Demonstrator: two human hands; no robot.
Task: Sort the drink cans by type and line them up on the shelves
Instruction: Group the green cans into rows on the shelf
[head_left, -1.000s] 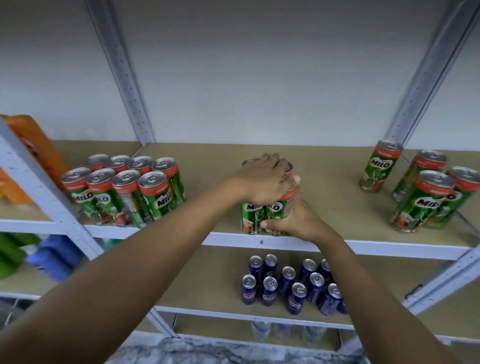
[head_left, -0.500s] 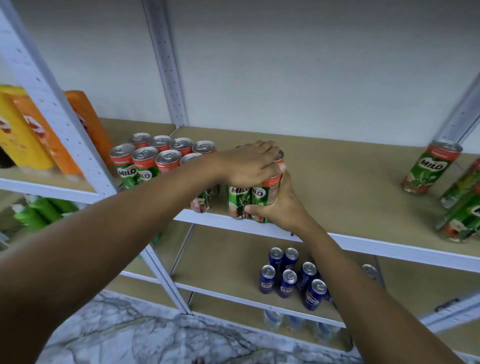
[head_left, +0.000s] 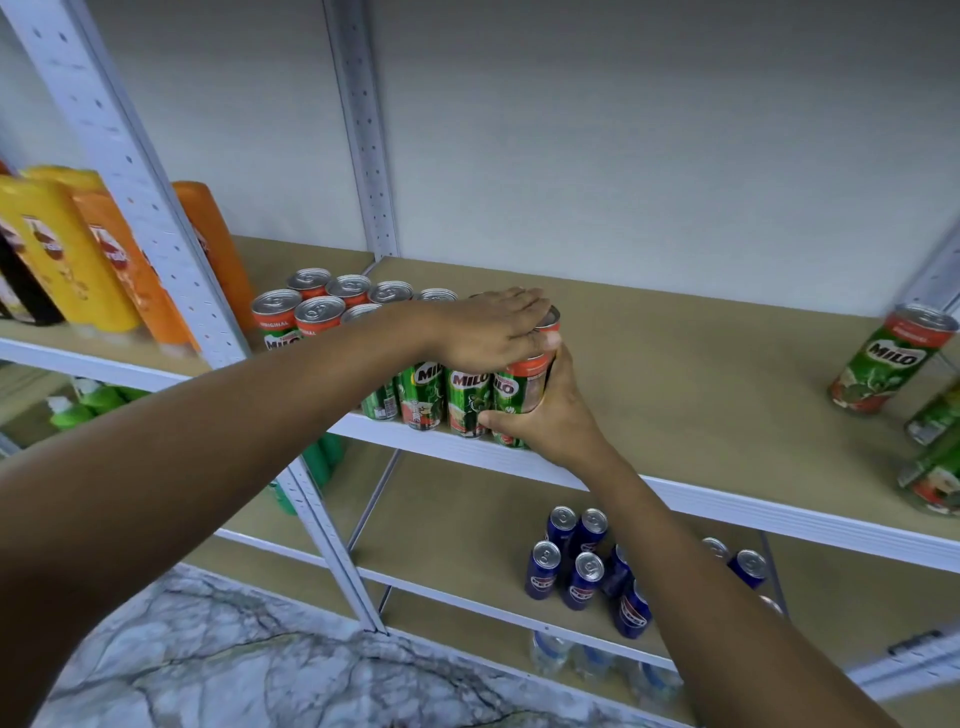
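Green Milo cans with red tops fill the left of the upper shelf (head_left: 701, 374). A block of them (head_left: 317, 312) stands by the post. Touching its right side is a small cluster of Milo cans (head_left: 470, 400) at the shelf's front edge. My left hand (head_left: 488, 332) lies flat on the tops of that cluster, fingers straight. My right hand (head_left: 550, 415) wraps round the cluster's right side, thumb across the front of the end can. More Milo cans (head_left: 893, 358) stand apart at the far right. Several blue cans (head_left: 587, 571) are bunched on the shelf below.
A perforated white post (head_left: 140, 171) rises left of the cans, with another post (head_left: 363, 130) at the back. Orange and yellow bottles (head_left: 67, 249) stand in the left bay, green bottles (head_left: 78, 410) below them. Clear bottles (head_left: 587, 660) sit on the lowest shelf above a marble floor (head_left: 234, 649).
Both hands slid the small cluster of Milo cans leftwards along the shelf until it met the block by the post. The view turned left with them.
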